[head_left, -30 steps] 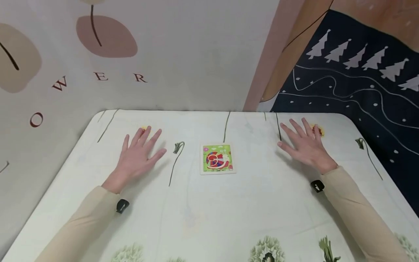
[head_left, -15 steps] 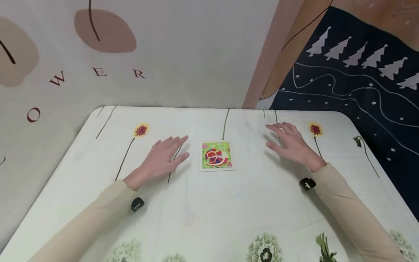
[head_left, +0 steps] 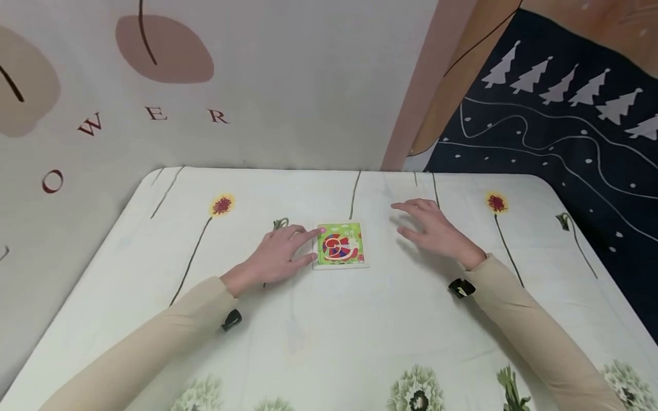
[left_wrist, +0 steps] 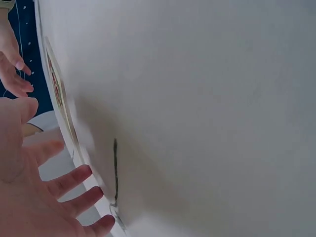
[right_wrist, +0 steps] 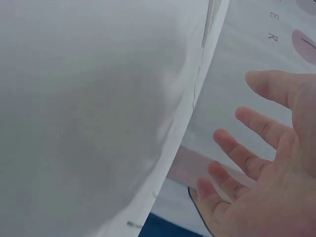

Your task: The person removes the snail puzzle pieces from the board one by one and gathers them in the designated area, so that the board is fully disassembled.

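A small square snail jigsaw puzzle [head_left: 341, 244], green with a red and blue snail in a pale frame, lies flat mid-table in the head view. My left hand [head_left: 280, 254] is at its left side, index fingertip over the top left corner and thumb tip right at the left edge. The fingers are spread and relaxed in the left wrist view, where the puzzle [left_wrist: 59, 94] shows edge-on. To the right of the puzzle my right hand [head_left: 434, 228] hovers above the cloth, fingers loosely extended, holding nothing. The right wrist view shows that hand [right_wrist: 266, 158] with bare, spread fingers.
A white tablecloth [head_left: 339, 325] printed with flowers and stems covers the table. A pale wall hanging with letters [head_left: 156, 113] rises behind it. On the right hangs a dark blue cloth [head_left: 560, 137] with white trees. Both sleeves carry a small black device [head_left: 461, 287] at the wrist.
Both hands have moved inward from the sides. The left has reached the puzzle's left edge; the right has come closer from the right. The puzzle stays in place on the table.
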`<state>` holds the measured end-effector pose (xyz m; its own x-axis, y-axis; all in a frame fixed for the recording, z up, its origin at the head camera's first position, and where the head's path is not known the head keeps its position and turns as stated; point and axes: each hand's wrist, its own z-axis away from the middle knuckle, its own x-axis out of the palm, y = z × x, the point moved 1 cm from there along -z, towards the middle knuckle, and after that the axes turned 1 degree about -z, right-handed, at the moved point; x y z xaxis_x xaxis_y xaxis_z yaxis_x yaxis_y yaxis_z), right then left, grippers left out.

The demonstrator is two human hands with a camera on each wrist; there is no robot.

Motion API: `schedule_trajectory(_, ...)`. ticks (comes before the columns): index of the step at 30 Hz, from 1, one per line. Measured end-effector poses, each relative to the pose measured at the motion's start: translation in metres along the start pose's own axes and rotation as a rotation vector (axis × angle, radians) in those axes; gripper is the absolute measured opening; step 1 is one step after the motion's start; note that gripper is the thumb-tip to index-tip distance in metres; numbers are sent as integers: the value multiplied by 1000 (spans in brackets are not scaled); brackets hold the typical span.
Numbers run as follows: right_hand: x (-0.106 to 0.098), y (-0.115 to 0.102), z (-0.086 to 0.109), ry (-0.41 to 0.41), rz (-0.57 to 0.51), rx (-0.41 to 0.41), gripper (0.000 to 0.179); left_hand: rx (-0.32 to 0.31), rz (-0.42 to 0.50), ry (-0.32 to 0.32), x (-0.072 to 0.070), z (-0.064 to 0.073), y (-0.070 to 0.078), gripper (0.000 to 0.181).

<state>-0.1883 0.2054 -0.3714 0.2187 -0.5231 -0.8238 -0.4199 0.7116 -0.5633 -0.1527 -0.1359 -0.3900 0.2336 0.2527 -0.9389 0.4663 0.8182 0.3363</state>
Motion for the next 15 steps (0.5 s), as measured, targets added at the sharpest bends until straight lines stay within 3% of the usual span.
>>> schedule_trajectory(4,7,-2,-6,-33,-38,-19,48,0,20,-22,1,-4,2,59)
schedule_trajectory(10,18,-10,-14,-88,-109,-36,44,43,-34,-59,5,-8,7,56)
schedule_trajectory(15,24,-19,-19,-130,-131,-17,42,40,-57,-71,6,-9,10,55)
